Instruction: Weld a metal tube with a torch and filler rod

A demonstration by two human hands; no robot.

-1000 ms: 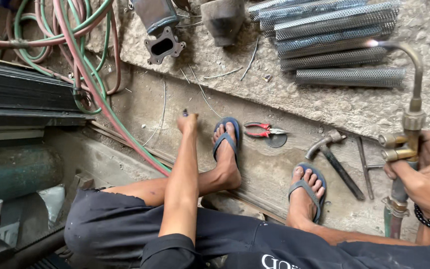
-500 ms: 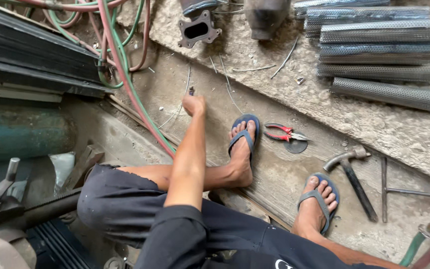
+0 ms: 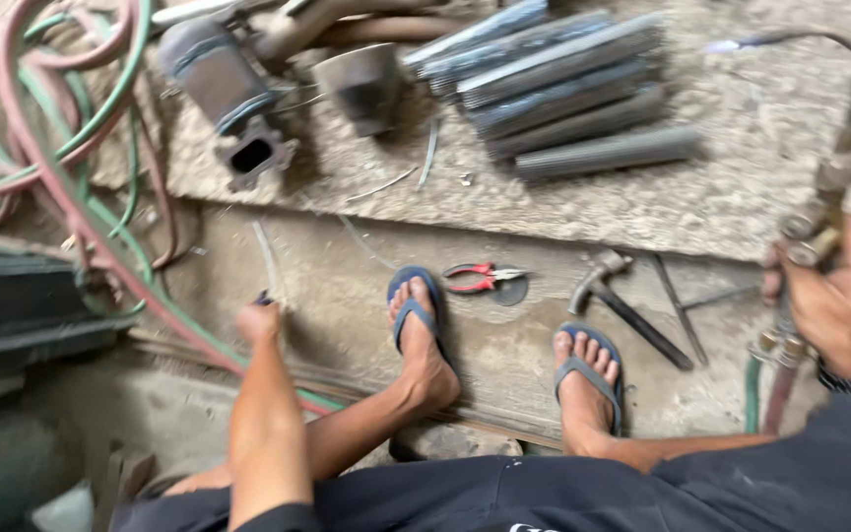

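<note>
My right hand point(image 3: 844, 300) is closed around the brass body of a gas torch point(image 3: 819, 197) at the right edge. Its curved neck rises to a tip point(image 3: 731, 44) with a small pale flame over the rough concrete slab point(image 3: 741, 197). A green and a red hose point(image 3: 765, 394) hang from the torch. My left hand point(image 3: 258, 320) reaches forward on a straight arm to the floor below the slab's edge, its fingers closed on a small dark object that is blurred. My feet in blue flip-flops point(image 3: 416, 315) rest on the floor between the hands.
Several ribbed grey metal tubes point(image 3: 563, 89) lie on the slab, beside a flanged pipe piece point(image 3: 238, 99) and a dark funnel part point(image 3: 361, 84). Red-handled pliers point(image 3: 480, 278), a hammer point(image 3: 622, 300) and a thin rod point(image 3: 677, 305) lie by my feet. Coiled red and green hoses point(image 3: 61, 148) fill the left.
The view swung left, then back right. My right hand with the torch dropped almost out of view and is now raised again at the right edge. My left arm stays stretched forward.
</note>
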